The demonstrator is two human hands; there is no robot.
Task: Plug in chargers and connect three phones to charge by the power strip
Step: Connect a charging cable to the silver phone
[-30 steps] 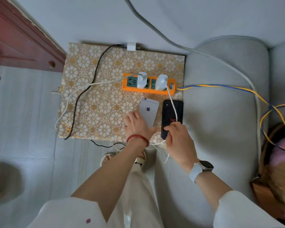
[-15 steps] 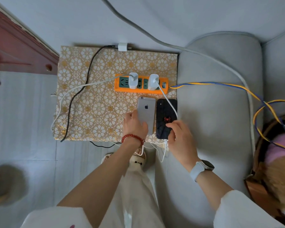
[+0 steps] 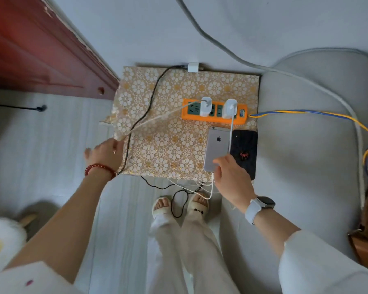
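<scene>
I am seeing the left hand [image 3: 105, 152] pinching a blurred white charging cable [image 3: 157, 118] at the left edge of the gold flower-patterned counter [image 3: 168, 149]. The right hand [image 3: 232, 179] is resting its fingertips [image 3: 218, 161] on the silver phone [image 3: 218, 149], beside a black phone [image 3: 245, 151]. Both are lying just below the orange power strip [image 3: 215, 111], which is carrying two white charger plugs [image 3: 206, 107].

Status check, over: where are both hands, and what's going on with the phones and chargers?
Left hand pulling white cable taut. Right hand on silver phone, beside black phone. Two chargers in orange power strip. Loose black cable crosses the mat.
</scene>
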